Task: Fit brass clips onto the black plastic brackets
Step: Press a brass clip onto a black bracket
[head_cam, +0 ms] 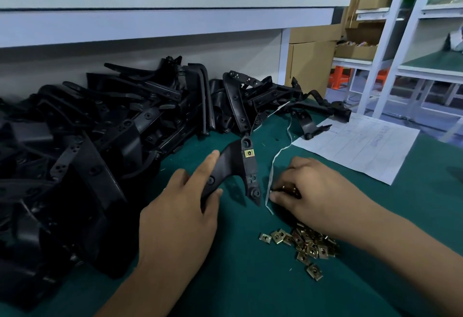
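My left hand [183, 206] grips a curved black plastic bracket [236, 166] by its lower end and holds it upright over the green table. One brass clip [249, 153] sits fitted near the bracket's upper end. My right hand [313, 191] rests on the table to the right of the bracket, its fingers curled and pinching brass clips [288, 189] at the fingertips. A loose heap of brass clips [304, 244] lies on the table under my right forearm.
A big pile of black brackets [100, 141] fills the left and back of the green table [250, 279]. A white paper sheet [360, 146] lies at the right, and a thin white strip [273, 166] runs between my hands. A white shelf [150, 21] hangs overhead.
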Action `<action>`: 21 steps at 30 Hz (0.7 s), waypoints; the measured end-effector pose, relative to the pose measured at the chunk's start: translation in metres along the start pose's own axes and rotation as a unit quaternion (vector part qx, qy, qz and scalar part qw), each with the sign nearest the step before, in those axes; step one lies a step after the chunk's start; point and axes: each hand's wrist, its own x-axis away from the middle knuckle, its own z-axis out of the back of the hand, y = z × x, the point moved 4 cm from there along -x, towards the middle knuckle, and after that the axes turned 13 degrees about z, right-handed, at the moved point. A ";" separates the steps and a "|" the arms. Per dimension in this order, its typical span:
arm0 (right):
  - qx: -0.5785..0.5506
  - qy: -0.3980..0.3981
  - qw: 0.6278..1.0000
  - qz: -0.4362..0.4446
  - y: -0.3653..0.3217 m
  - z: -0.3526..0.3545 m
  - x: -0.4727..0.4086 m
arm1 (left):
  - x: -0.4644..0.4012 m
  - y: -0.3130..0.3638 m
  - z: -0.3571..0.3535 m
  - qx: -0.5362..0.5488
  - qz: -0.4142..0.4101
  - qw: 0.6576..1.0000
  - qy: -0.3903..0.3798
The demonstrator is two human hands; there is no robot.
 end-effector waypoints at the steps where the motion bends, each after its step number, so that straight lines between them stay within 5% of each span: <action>1: 0.000 0.006 1.000 -0.001 0.000 0.000 -0.001 | 0.000 0.000 0.000 -0.001 0.001 1.000 0.000; 21: 0.010 -0.003 0.995 0.096 -0.019 -0.013 -0.004 | -0.003 -0.005 -0.004 0.001 0.017 1.000 -0.002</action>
